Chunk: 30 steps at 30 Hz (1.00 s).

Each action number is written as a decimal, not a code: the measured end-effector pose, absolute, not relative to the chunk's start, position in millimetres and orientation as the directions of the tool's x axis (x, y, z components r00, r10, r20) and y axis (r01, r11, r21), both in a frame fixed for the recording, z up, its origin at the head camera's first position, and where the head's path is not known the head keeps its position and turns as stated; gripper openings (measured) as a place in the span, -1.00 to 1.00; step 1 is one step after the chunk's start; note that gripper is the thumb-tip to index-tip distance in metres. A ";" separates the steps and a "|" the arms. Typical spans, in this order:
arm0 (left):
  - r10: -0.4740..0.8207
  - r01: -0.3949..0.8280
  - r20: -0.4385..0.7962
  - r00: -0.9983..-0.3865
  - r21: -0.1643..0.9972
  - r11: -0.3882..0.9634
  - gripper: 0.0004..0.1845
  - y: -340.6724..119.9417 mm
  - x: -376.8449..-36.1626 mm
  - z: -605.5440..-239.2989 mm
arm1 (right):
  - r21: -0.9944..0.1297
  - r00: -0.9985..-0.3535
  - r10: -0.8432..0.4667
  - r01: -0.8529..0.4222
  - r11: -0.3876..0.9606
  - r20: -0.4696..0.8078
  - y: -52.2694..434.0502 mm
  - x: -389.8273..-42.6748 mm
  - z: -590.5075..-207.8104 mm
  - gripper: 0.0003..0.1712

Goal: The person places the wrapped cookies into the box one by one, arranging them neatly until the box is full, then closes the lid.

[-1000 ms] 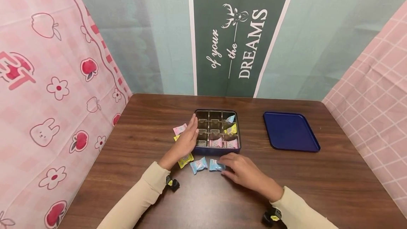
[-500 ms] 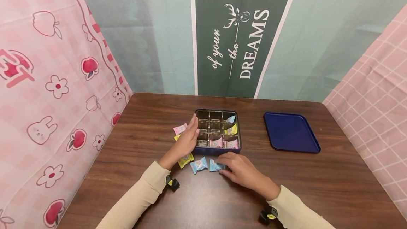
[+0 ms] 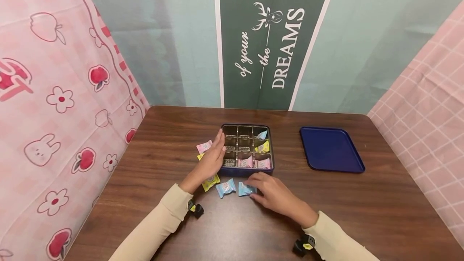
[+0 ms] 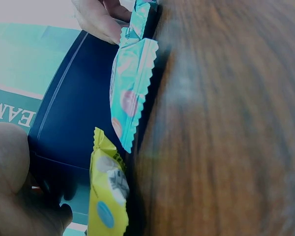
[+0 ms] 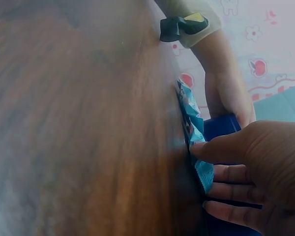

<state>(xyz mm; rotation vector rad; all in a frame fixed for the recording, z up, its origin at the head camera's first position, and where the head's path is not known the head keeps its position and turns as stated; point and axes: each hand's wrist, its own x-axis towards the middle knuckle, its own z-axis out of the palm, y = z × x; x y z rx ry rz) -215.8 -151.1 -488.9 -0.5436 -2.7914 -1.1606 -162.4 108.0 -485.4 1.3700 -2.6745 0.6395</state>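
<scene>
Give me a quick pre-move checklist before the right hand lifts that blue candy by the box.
1. Right hand on the blue candy: ok, fingertips touch it on the table.
2. Candy pinched firmly: cannot tell.
3. Left hand steadying the compartment box: ok, resting along its left side.
4. Free compartments: ok, left and middle columns mostly bare.
5. Second blue candy apart from the first: ok.
6. Blue tray out of the path: ok, off to the right.

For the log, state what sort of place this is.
Probably a staged recording booth, not a home: patterned pink cloths and a "DREAMS" backdrop screen a wooden table holding a compartmented candy box.
</scene>
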 end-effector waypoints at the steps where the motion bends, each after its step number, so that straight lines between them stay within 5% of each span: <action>1: 0.295 0.347 0.196 -0.935 0.673 0.653 -0.42 -151.3 -215.8 -488.8 | -0.333 -0.601 -0.761 -0.789 0.517 0.244 108.0 -162.4 -485.0 -0.56; 30: 0.297 0.342 0.188 -0.936 0.680 0.648 -0.43 -151.9 -218.0 -487.1 | -0.342 -0.595 -0.750 -0.796 0.499 0.290 106.6 -162.3 -485.3 -0.63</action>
